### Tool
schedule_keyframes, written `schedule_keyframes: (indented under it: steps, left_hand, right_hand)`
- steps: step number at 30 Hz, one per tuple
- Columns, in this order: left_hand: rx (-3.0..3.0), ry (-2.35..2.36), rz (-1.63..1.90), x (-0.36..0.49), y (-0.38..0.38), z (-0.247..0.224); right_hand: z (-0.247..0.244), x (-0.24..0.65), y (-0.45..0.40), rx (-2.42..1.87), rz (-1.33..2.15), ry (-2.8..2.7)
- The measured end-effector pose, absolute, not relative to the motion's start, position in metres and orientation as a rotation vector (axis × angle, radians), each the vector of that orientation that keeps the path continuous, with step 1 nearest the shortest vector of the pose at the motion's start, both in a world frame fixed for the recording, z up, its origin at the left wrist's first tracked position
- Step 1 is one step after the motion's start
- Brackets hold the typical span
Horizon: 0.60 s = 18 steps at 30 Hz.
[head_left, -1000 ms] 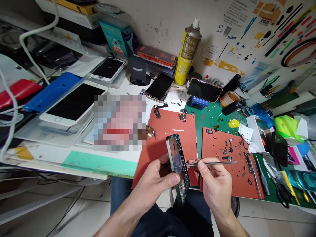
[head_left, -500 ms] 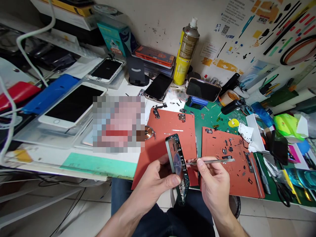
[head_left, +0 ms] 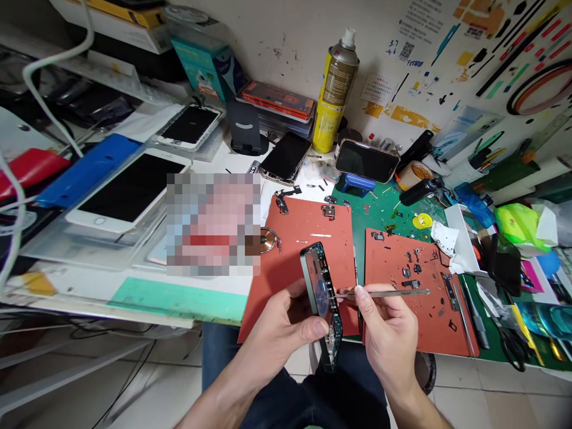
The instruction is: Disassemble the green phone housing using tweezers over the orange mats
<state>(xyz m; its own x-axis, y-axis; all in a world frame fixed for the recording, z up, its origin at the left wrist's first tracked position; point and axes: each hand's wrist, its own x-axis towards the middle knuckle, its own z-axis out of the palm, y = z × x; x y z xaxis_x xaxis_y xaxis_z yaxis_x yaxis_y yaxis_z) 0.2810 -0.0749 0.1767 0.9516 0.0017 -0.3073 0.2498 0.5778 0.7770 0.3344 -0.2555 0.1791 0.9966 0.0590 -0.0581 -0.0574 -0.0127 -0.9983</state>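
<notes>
In the phone frame (head_left: 322, 301), tweezers (head_left: 384, 293) (unmoved).

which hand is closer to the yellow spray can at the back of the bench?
Left, marginally. The left hand holds the phone frame almost straight below the spray can. The right hand, holding the tweezers, sits equally low but further off to the right.

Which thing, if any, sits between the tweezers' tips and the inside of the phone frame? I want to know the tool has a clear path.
Nothing visible does. The left hand holds the phone frame open side toward the tweezers in the right hand; their tips already meet the frame's inner face.
</notes>
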Motion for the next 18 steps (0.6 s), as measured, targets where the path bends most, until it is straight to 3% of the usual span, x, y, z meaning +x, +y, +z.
schedule_keyframes:
  steps: [18]
  left_hand:
    - [0.941,0.292,-0.130,0.282,-0.075,0.177]
  right_hand:
    - [0.190,0.336,-0.262,-1.630,-0.026,-0.346]
